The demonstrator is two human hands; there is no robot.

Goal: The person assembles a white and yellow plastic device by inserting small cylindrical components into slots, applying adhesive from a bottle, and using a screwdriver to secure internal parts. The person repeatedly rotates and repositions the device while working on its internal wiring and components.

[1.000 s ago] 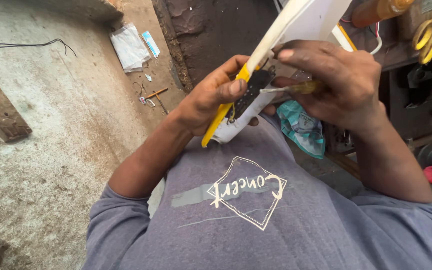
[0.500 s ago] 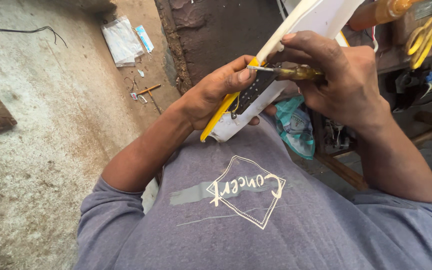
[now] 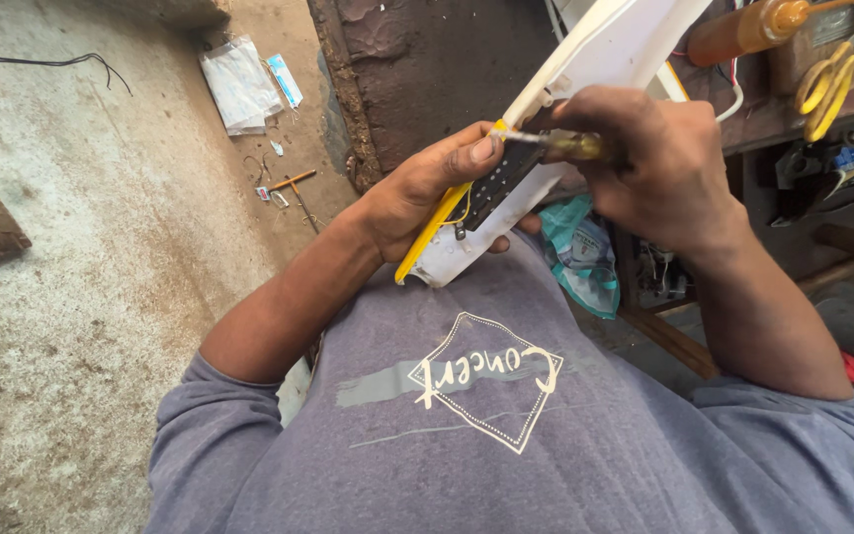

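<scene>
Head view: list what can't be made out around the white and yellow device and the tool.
- Screwdriver tip: too small to tell, beside the left hand thumb.
- Screwdriver handle: mostly wrapped by the right hand.
- White and yellow device: upper end cut off by the top edge.
- Dark circuit board: parts too small to read, partly behind the thumb.
- Yellow scissors: blades hidden among bench clutter.

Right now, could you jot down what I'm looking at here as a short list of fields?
Setting: rough concrete floor, cluttered workbench on the right
Left hand: grips a long white and yellow plastic casing, thumb near its dark circuit board
Right hand: holds a screwdriver, tip towards the thumb
Clothing: grey printed shirt
On the bench: yellow-handled scissors, an orange-brown tool handle
On the floor: clear plastic packets, a black wire
</scene>
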